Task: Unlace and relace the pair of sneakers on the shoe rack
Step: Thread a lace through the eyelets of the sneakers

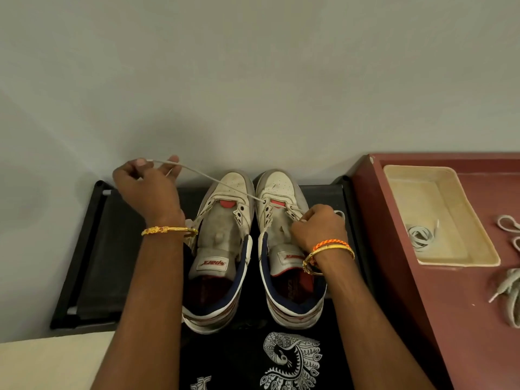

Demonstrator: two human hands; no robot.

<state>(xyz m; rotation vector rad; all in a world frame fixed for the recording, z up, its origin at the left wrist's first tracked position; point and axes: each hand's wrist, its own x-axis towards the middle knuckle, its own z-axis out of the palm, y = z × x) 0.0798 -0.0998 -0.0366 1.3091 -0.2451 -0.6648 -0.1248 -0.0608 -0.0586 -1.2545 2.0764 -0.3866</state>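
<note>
Two worn white sneakers stand side by side on the black shoe rack (92, 249), toes toward the wall. The left sneaker (222, 235) has no lace in its eyelets. A pale lace (213, 180) runs taut from the lowest left eyelet of the right sneaker (281, 192) across the left sneaker's toe up to my left hand (146, 187), which pinches its end, raised at the left. My right hand (318, 229) rests on the right sneaker's eyelet area and pinches the lace's other part there.
A maroon table (422, 291) stands to the right of the rack. On it sit a cream tray (433, 220) holding a coiled white lace (420, 236) and more loose laces (506, 288) at the right edge. A wall rises close behind the shoes.
</note>
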